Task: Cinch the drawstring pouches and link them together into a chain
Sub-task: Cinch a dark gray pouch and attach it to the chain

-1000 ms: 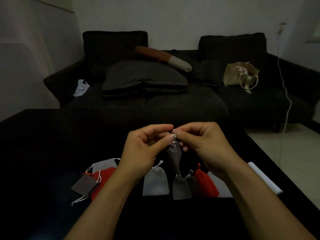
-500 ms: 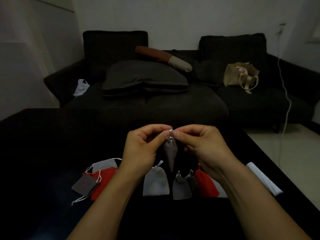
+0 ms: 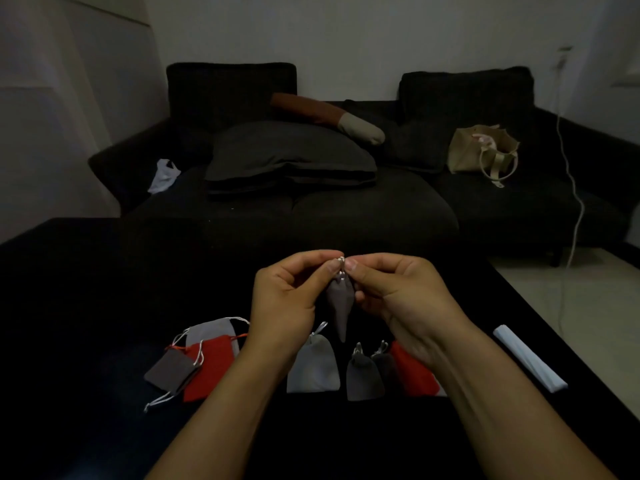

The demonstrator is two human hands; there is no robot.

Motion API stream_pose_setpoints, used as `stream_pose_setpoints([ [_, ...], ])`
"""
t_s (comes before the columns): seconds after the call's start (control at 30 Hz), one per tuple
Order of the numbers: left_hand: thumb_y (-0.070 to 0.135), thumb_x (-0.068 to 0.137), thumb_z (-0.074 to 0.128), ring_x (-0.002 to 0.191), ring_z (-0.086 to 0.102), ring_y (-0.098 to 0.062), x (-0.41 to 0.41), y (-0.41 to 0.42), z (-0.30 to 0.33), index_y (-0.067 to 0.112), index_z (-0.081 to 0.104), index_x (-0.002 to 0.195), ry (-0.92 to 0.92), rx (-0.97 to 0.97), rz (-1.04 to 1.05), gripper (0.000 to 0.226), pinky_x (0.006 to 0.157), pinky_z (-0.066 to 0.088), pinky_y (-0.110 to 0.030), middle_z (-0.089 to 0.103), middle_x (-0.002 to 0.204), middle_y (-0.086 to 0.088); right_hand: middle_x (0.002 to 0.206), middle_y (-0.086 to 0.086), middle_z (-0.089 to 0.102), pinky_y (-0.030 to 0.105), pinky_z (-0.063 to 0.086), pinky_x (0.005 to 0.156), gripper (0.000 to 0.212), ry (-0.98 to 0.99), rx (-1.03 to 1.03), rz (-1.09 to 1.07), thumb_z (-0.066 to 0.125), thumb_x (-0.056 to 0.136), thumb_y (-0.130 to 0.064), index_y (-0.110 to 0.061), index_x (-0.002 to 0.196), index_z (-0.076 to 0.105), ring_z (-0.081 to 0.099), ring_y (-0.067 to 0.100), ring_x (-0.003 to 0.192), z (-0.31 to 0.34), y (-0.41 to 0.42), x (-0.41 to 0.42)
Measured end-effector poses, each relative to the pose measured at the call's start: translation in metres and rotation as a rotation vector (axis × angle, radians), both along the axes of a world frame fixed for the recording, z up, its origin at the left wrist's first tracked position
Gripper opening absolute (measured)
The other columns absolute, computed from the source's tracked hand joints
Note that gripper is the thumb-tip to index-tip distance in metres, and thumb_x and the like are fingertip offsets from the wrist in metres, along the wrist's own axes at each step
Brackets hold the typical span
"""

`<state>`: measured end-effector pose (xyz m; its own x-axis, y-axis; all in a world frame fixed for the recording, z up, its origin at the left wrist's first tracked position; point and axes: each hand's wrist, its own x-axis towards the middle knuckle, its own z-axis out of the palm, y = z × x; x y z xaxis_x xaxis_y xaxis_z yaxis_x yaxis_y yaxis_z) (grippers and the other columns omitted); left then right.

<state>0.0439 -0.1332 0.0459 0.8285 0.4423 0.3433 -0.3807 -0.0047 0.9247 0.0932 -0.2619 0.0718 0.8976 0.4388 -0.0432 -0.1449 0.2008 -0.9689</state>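
Dim room w/ a dark sofa (image 3: 346,202) at the back, a big dark cushion (image 3: 291,157) on it, a tan tote bag (image 3: 481,150) to the right & a white cable (image 3: 571,174) hanging down the wall. Up front, a black table (image 3: 86,306) holds the pouches: on the left a loose pile w/ a light grey pouch (image 3: 214,330), a red pouch (image 3: 211,365) & a dark grey pouch (image 3: 169,370), strings slack. Center-right a row: pale grey pouch (image 3: 313,367), two dark cinched ones (image 3: 363,375), another red one (image 3: 414,375) partly behind the right wrist. A white folded strip (image 3: 530,363) lies at the right edge.

A brown-grey pouch (image 3: 341,303) hangs above the table between both hands, neck bunched tight, tip pointing down. Left hand (image 3: 287,296) & right hand (image 3: 398,296) meet at its top, thumb & forefinger of each pinching the white drawstring (image 3: 341,260); other fingers curled.
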Motion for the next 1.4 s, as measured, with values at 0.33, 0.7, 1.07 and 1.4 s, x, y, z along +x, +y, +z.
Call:
stream_pose_setpoints([
  [0.33,0.006,0.085,0.070,0.090,0.074,-0.013,-0.001,0.002,-0.003,0.013,0.076,0.097,0.019,0.110,0.037,0.015,0.075,0.057,-0.022,0.077,0.090,-0.002,0.086,0.013,0.077,0.031,0.060,0.076,0.013,-0.193,-0.118,0.014,0.077,0.080,-0.011,-0.004,0.091,0.077,0.075,0.024,0.086,-0.004,-0.005,-0.002],
  [0.7,0.001,0.090,0.060,0.089,0.073,-0.011,-0.004,0.007,0.003,0.007,0.073,0.103,-0.003,0.099,-0.142,0.019,0.072,0.053,-0.015,0.077,0.095,-0.004,0.086,0.009,0.069,0.029,0.050,0.074,0.019,0.049,0.063,0.248,0.063,0.086,-0.013,-0.002,0.100,0.069,0.065,0.014,0.077,-0.005,-0.011,0.006],
  [1.07,-0.001,0.088,0.065,0.092,0.072,-0.011,-0.005,0.010,-0.001,0.008,0.075,0.102,-0.038,0.279,-0.062,0.019,0.077,0.054,-0.018,0.076,0.095,-0.002,0.085,0.009,0.066,0.028,0.047,0.066,0.035,0.059,-0.085,0.281,0.066,0.082,-0.041,-0.009,0.093,0.073,0.061,0.015,0.077,0.001,-0.011,0.005],
  [1.4,0.001,0.081,0.073,0.092,0.073,-0.009,-0.005,0.007,-0.004,0.016,0.076,0.102,-0.156,0.432,0.028,0.025,0.079,0.056,-0.020,0.077,0.095,0.005,0.091,0.015,0.068,0.037,0.059,0.069,0.031,0.334,0.101,0.184,0.065,0.088,-0.017,0.003,0.111,0.069,0.066,0.024,0.085,-0.003,-0.003,0.005],
])
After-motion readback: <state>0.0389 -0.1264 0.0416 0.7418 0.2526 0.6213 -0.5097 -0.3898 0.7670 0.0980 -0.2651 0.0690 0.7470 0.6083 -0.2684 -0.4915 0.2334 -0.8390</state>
